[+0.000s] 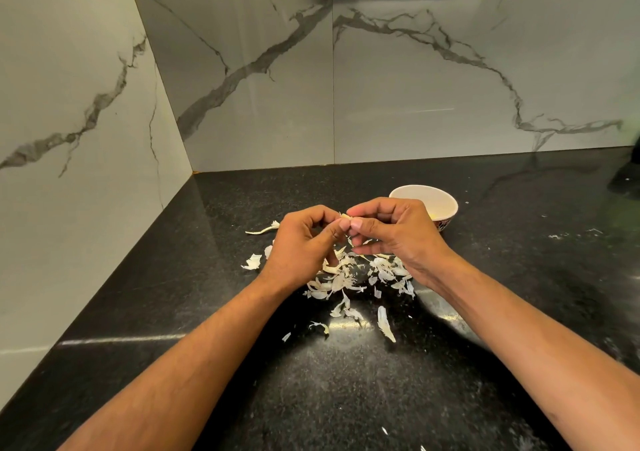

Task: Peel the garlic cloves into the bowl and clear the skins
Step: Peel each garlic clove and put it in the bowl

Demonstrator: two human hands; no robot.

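Note:
Both hands meet above the black counter. My left hand [304,243] and my right hand [391,232] pinch a small garlic clove [345,216] between thumbs and fingertips; only its pale tip shows. A white bowl [437,197] with a patterned outside stands just behind my right hand, something yellowish inside. Papery garlic skins [346,279] lie scattered on the counter under and in front of the hands, with stray pieces [385,324] nearer me and one long strip [263,229] to the left.
The black speckled counter [346,391] runs into a corner of marble-look walls [249,80] at left and behind. A dark object [628,177] sits at the far right edge. Small white flecks [557,236] dot the counter on the right.

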